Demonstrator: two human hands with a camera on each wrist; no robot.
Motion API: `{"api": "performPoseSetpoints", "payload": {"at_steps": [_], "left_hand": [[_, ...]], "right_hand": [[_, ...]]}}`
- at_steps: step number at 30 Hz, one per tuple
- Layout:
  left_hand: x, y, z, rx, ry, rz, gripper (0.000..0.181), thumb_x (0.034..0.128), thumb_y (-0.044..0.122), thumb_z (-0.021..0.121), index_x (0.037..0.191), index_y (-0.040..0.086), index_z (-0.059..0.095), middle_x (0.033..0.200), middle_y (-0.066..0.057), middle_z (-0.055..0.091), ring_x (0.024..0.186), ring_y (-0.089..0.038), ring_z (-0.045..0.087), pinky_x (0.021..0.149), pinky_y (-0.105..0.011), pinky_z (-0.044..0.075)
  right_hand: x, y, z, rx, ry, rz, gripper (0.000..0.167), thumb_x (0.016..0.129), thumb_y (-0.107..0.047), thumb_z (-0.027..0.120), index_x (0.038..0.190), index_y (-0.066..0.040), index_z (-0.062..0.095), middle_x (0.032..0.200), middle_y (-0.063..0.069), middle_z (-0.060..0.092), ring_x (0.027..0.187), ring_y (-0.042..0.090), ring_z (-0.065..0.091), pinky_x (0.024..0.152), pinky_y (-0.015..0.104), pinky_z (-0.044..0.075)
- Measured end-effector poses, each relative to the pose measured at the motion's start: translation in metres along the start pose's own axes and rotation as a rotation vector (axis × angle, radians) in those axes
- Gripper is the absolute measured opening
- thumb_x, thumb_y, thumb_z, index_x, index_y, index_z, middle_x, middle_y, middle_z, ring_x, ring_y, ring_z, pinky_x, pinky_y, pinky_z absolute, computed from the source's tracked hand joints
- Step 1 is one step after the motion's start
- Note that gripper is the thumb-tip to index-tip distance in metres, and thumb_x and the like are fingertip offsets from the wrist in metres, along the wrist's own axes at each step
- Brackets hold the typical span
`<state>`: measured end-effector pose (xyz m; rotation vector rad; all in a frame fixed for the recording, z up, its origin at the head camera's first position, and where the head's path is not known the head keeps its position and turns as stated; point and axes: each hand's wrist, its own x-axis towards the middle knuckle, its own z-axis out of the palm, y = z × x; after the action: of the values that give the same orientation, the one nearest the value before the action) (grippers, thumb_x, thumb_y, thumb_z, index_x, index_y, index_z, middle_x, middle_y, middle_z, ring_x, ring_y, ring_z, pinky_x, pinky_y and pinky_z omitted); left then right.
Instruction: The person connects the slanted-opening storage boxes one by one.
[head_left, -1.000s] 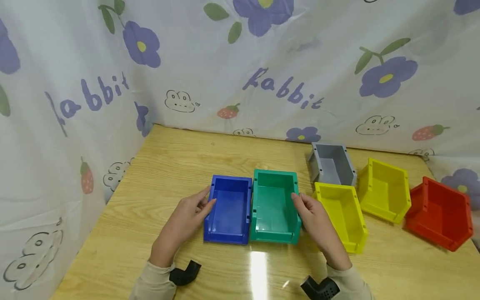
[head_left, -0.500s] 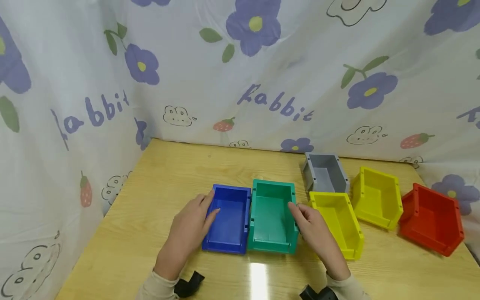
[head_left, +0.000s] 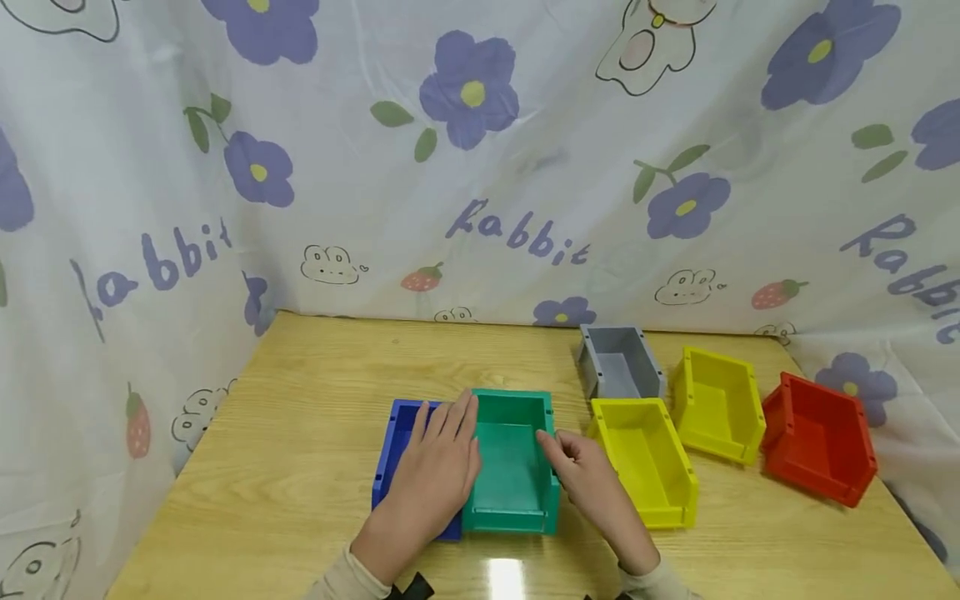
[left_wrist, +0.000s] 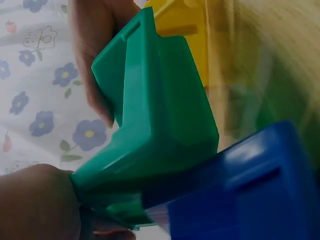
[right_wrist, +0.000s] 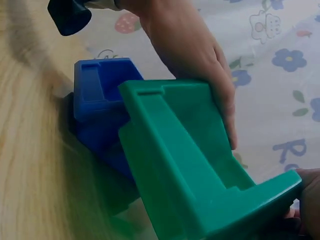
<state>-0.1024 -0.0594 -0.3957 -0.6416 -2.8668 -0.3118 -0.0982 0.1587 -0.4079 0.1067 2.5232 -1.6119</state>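
Note:
The green bin (head_left: pixel 510 471) stands right beside the blue bin (head_left: pixel 388 446). My right hand (head_left: pixel 596 483) pinches the green bin's right wall, its thumb over the inner side. Over the seam between the two bins lies my left hand (head_left: pixel 431 475), fingers straight and pointing away, thumb at the green bin's left rim. It covers much of the blue bin. In the right wrist view the left hand (right_wrist: pixel 192 45) lies along the green bin's (right_wrist: pixel 185 165) far wall, with the blue bin (right_wrist: pixel 102 100) behind. Whether the green bin is raised off the table, I cannot tell.
Right of the green bin is a yellow bin (head_left: pixel 648 467), close to my right hand. Behind it stand a grey bin (head_left: pixel 618 367) and another yellow bin (head_left: pixel 720 408). A red bin (head_left: pixel 821 442) is farthest right. Printed cloth (head_left: pixel 337 208) hangs at the table's (head_left: pixel 322 375) back and left.
My left hand has left the blue bin's left wall and moved right, over to the green bin's left rim. The right hand keeps its hold. The head view has tilted up and turned right.

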Motion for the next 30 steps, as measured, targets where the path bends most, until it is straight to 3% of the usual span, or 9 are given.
{"api": "performPoseSetpoints", "payload": {"at_steps": [7, 12, 15, 17, 21, 24, 30], "left_hand": [[-0.009, -0.001, 0.007, -0.045, -0.018, -0.043, 0.054, 0.1109, 0.022, 0.046, 0.161, 0.002, 0.038, 0.166, -0.013, 0.041, 0.151, -0.032, 0.042, 0.127, -0.054, 0.027], [-0.015, -0.007, 0.008, -0.188, -0.062, -0.109, 0.056, 0.1124, 0.025, 0.043, 0.166, 0.012, 0.030, 0.167, -0.015, 0.039, 0.150, -0.037, 0.038, 0.127, -0.064, 0.014], [-0.014, -0.018, -0.003, -0.229, -0.133, -0.115, 0.058, 0.1128, 0.034, 0.043, 0.167, 0.022, 0.028, 0.168, -0.017, 0.034, 0.151, -0.042, 0.033, 0.123, -0.073, 0.006], [-0.010, -0.026, -0.019, -0.209, -0.201, -0.095, 0.061, 0.1108, 0.042, 0.048, 0.167, 0.026, 0.029, 0.168, -0.019, 0.031, 0.151, -0.045, 0.032, 0.121, -0.076, 0.005], [0.004, -0.034, -0.048, -0.094, -0.312, 0.006, 0.072, 0.1001, 0.055, 0.061, 0.163, 0.025, 0.040, 0.159, -0.016, 0.044, 0.144, -0.042, 0.042, 0.119, -0.075, 0.017], [0.015, -0.032, -0.056, -0.069, -0.347, 0.054, 0.078, 0.0926, 0.052, 0.070, 0.159, 0.018, 0.047, 0.145, -0.013, 0.056, 0.131, -0.036, 0.047, 0.112, -0.068, 0.027], [0.021, -0.031, -0.058, -0.124, -0.417, -0.026, 0.083, 0.0860, 0.044, 0.078, 0.157, 0.015, 0.048, 0.134, -0.011, 0.057, 0.115, -0.030, 0.041, 0.093, -0.056, 0.023]], "right_hand": [[0.005, 0.018, 0.016, -0.057, -0.004, -0.025, 0.051, 0.109, -0.033, 0.055, 0.065, -0.010, 0.044, 0.057, -0.004, 0.032, 0.051, 0.011, 0.035, 0.051, 0.022, 0.027], [0.004, 0.027, 0.023, -0.013, -0.017, -0.047, 0.055, 0.109, -0.038, 0.055, 0.064, -0.009, 0.043, 0.057, -0.005, 0.032, 0.051, 0.009, 0.034, 0.051, 0.021, 0.026], [0.002, 0.022, 0.020, 0.030, -0.023, -0.055, 0.058, 0.108, -0.044, 0.055, 0.064, -0.009, 0.043, 0.055, -0.004, 0.031, 0.048, 0.010, 0.034, 0.048, 0.022, 0.026], [0.001, 0.017, 0.018, 0.046, -0.036, -0.059, 0.058, 0.108, -0.045, 0.054, 0.064, -0.009, 0.042, 0.054, -0.005, 0.031, 0.045, 0.011, 0.033, 0.047, 0.022, 0.026], [0.001, 0.013, 0.011, 0.064, -0.049, -0.065, 0.058, 0.109, -0.044, 0.054, 0.066, -0.007, 0.042, 0.054, -0.004, 0.030, 0.045, 0.012, 0.032, 0.047, 0.022, 0.026], [0.000, 0.013, 0.010, 0.071, -0.050, -0.063, 0.058, 0.109, -0.044, 0.054, 0.066, -0.006, 0.043, 0.055, -0.003, 0.030, 0.045, 0.012, 0.033, 0.048, 0.022, 0.026], [-0.001, 0.012, 0.017, 0.097, -0.063, -0.071, 0.058, 0.109, -0.042, 0.054, 0.066, -0.005, 0.042, 0.055, -0.003, 0.030, 0.045, 0.011, 0.033, 0.047, 0.022, 0.027]]}}
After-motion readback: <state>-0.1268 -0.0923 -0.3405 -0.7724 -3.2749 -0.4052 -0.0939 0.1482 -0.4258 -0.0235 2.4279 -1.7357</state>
